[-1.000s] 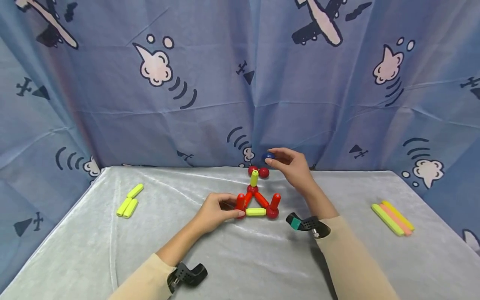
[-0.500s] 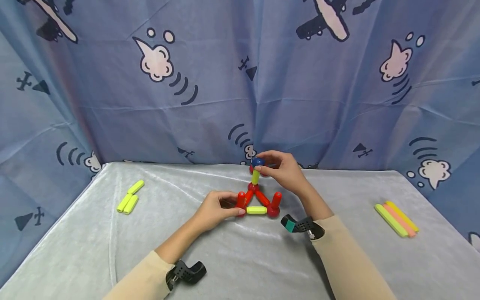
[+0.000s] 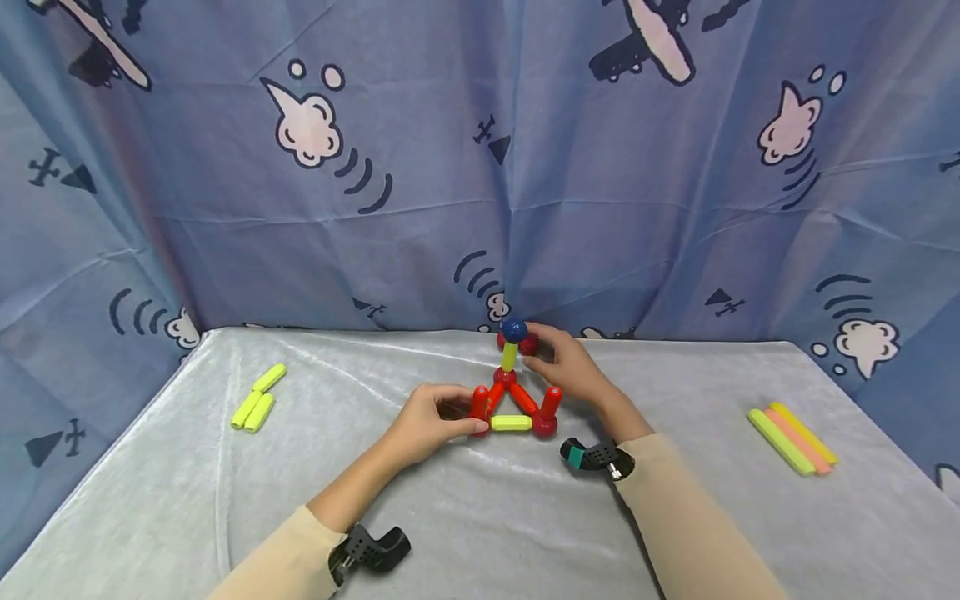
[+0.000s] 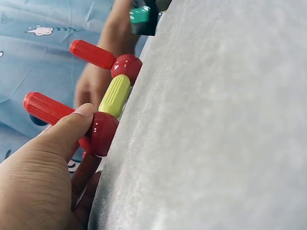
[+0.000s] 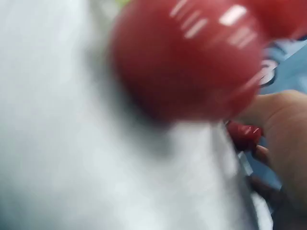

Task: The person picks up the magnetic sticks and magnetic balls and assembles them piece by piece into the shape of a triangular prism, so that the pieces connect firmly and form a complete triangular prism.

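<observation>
A triangle of red and yellow-green rods joined by red balls lies on the cloth, with an upright rod at each corner. My left hand (image 3: 431, 425) pinches the left corner ball (image 4: 104, 134) between thumb and fingers. On the back corner's yellow-green upright rod (image 3: 509, 357) sits a blue ball (image 3: 514, 330). Just right of that rod is my right hand (image 3: 576, 367), thumb and fingers apart; its fingertips are close to the blue ball and to a loose red ball (image 3: 530, 344) behind. In the right wrist view a large blurred red ball (image 5: 187, 57) hides much of the work.
Several short yellow-green rods (image 3: 258, 412) lie at the left. Longer green, orange and yellow sticks (image 3: 791, 437) lie side by side at the right. A blue patterned curtain (image 3: 420, 167) hangs along the table's back edge.
My right hand brought the blue ball left onto the back upright rod and let go of it, then drew slightly down and right. My left hand kept its hold.
</observation>
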